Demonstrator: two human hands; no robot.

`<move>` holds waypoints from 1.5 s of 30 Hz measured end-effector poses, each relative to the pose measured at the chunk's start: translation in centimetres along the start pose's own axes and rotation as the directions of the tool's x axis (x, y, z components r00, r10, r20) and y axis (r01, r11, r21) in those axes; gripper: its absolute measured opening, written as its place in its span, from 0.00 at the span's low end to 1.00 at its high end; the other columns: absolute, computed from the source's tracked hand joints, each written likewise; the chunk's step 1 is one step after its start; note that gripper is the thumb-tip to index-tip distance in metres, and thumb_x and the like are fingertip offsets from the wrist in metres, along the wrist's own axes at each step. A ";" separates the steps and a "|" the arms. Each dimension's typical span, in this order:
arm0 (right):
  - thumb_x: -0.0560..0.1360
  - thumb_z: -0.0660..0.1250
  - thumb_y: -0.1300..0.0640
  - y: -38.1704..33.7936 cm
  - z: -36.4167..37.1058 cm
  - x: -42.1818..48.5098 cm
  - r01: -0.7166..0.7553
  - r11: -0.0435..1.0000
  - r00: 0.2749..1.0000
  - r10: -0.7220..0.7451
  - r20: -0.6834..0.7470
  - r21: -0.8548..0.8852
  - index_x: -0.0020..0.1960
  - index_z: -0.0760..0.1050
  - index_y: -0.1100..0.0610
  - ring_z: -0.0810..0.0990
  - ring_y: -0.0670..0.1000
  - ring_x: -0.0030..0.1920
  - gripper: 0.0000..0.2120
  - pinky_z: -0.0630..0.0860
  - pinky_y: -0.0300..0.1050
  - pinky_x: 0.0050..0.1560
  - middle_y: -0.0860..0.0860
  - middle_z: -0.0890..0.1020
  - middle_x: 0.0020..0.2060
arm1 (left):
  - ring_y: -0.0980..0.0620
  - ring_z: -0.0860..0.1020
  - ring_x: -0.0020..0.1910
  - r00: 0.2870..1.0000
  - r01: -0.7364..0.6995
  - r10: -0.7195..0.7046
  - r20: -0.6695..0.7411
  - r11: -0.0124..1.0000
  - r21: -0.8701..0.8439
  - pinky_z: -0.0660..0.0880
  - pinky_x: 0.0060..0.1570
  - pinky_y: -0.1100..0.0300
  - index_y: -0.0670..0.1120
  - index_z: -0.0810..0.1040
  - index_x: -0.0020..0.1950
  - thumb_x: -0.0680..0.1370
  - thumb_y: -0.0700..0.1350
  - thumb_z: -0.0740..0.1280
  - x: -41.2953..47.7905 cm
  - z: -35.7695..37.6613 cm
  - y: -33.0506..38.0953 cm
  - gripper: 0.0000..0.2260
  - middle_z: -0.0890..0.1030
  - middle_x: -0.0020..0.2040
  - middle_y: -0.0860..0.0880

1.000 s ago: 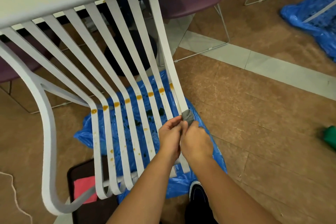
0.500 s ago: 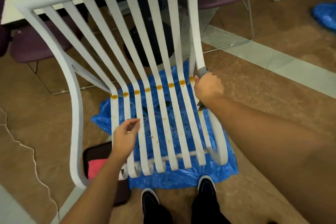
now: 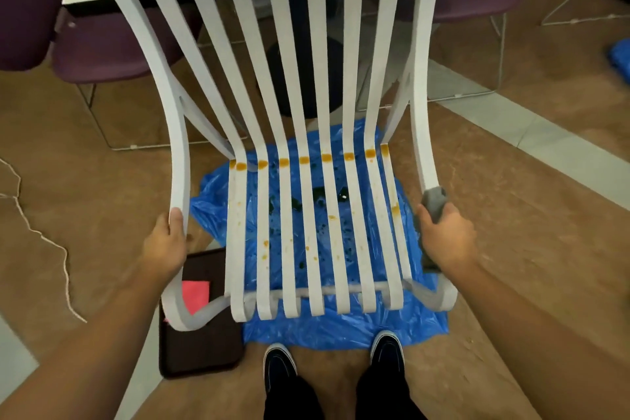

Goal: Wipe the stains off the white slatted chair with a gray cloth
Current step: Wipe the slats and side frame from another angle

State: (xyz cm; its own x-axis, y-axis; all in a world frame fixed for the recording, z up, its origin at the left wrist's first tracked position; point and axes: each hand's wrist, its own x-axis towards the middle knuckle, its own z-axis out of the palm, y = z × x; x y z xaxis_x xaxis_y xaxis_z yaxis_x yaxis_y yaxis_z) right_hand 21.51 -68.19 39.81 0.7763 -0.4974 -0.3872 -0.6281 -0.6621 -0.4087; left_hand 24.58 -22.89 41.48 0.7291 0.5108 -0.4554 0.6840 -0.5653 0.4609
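Left grip (image 3: 163, 242) clasps one rail of the chair (image 3: 313, 78); right grip (image 3: 443, 239) wraps soft cloth (image 3: 433, 201) round the other; frame seems stiff, light; rails suit holding.

No text, label, brand, number or sign can be read on the white slatted chair (image 3: 353, 44) or anywhere around it.

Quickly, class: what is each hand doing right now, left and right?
Left hand: grips the left side rail of the white slatted chair.
Right hand: holds the gray cloth against the right side rail.
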 end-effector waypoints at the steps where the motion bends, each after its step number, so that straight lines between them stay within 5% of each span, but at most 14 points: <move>1: 0.80 0.60 0.40 0.7 0.1 -1.0 -0.014 0.999 1.000 0.014 0.004 0.030 0.44 0.70 0.56 0.78 0.53 0.31 0.19 0.76 0.47 0.31 0.53 0.78 0.33 | 0.41 0.81 0.46 1.000 0.019 -0.019 0.002 1.000 -0.018 0.77 0.48 0.48 0.44 0.73 0.67 0.81 0.69 0.46 0.2 0.2 -0.2 0.33 0.83 0.51 0.40; 4: 0.79 0.62 0.40 3.0 0.8 -4.4 -0.062 0.988 0.998 0.062 0.004 0.140 0.45 0.73 0.57 0.79 0.50 0.30 0.19 0.74 0.45 0.28 0.51 0.79 0.32 | 0.42 0.80 0.39 0.998 0.055 -0.055 -0.022 0.998 -0.020 0.77 0.47 0.46 0.42 0.77 0.57 0.81 0.69 0.44 0.3 0.6 -0.6 0.35 0.81 0.42 0.40; 9: 0.76 0.61 0.35 5.7 2.1 -8.0 -0.093 0.899 0.995 0.095 0.019 0.428 0.47 0.74 0.48 0.85 0.49 0.35 0.17 0.82 0.55 0.33 0.50 0.84 0.35 | 0.30 0.76 0.59 0.989 -0.020 0.035 -0.147 0.995 0.101 0.72 0.64 0.36 0.37 0.76 0.65 0.80 0.69 0.38 0.4 1.7 -1.0 0.43 0.79 0.58 0.32; 14: 0.80 0.50 0.33 2.9 1.3 -4.3 -0.062 0.976 0.998 0.065 -0.008 0.211 0.48 0.75 0.54 0.80 0.51 0.32 0.27 0.73 0.45 0.29 0.51 0.80 0.33 | 0.27 0.75 0.61 0.987 -0.021 0.043 -0.157 0.990 0.139 0.71 0.65 0.35 0.35 0.73 0.69 0.83 0.63 0.37 0.5 1.4 -0.8 0.39 0.77 0.60 0.29; 17: 0.83 0.50 0.38 -0.4 0.5 0.0 -0.039 0.995 0.999 0.040 -0.003 0.088 0.46 0.71 0.57 0.74 0.49 0.31 0.24 0.65 0.42 0.29 0.51 0.76 0.32 | 0.28 0.77 0.59 0.988 -0.033 0.054 -0.148 0.989 0.142 0.73 0.63 0.35 0.35 0.74 0.67 0.82 0.65 0.36 0.6 1.4 -0.9 0.41 0.78 0.58 0.29; 24: 0.81 0.47 0.34 -7.8 0.2 9.3 0.036 0.991 0.988 -0.054 -0.143 -0.127 0.50 0.66 0.55 0.76 0.56 0.37 0.25 0.71 0.49 0.37 0.52 0.75 0.37 | 0.30 0.78 0.56 0.988 -0.039 0.052 -0.147 0.995 0.093 0.73 0.58 0.40 0.33 0.76 0.61 0.86 0.57 0.41 -0.7 0.8 0.7 0.34 0.79 0.53 0.30; 33: 0.82 0.56 0.40 -13.2 -1.7 15.6 0.157 0.985 0.977 -0.144 -0.156 0.075 0.64 0.68 0.60 0.80 0.64 0.55 0.25 0.77 0.58 0.53 0.61 0.80 0.55 | 0.35 0.78 0.48 0.991 -0.019 0.033 -0.130 0.994 0.108 0.73 0.51 0.44 0.34 0.77 0.56 0.85 0.58 0.40 -1.0 0.7 1.4 0.34 0.74 0.39 0.41; 38: 0.81 0.60 0.40 -12.5 -2.1 14.8 0.133 0.970 0.990 -0.122 -0.066 0.205 0.66 0.66 0.57 0.78 0.62 0.59 0.23 0.77 0.57 0.57 0.59 0.79 0.60 | 0.30 0.77 0.59 0.989 0.012 0.004 -0.147 0.994 0.109 0.72 0.59 0.40 0.35 0.74 0.68 0.86 0.58 0.41 -1.3 0.7 1.9 0.33 0.79 0.57 0.30; 45: 0.78 0.62 0.38 -8.9 -1.2 11.0 0.034 0.983 0.999 -0.039 0.021 0.182 0.63 0.67 0.53 0.81 0.60 0.51 0.23 0.80 0.61 0.54 0.56 0.80 0.53 | 0.30 0.77 0.59 0.987 0.026 -0.008 -0.161 0.994 0.110 0.72 0.58 0.41 0.38 0.76 0.68 0.85 0.61 0.43 -0.8 0.7 1.5 0.34 0.79 0.59 0.32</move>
State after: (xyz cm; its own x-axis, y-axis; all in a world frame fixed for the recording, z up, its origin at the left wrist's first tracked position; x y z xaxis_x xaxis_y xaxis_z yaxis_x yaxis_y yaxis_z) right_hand 35.67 -68.47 40.22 0.7987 -0.4598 -0.3882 -0.6004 -0.5656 -0.5653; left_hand 24.94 -24.62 41.98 0.7177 0.6129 -0.3305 0.6961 -0.6198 0.3624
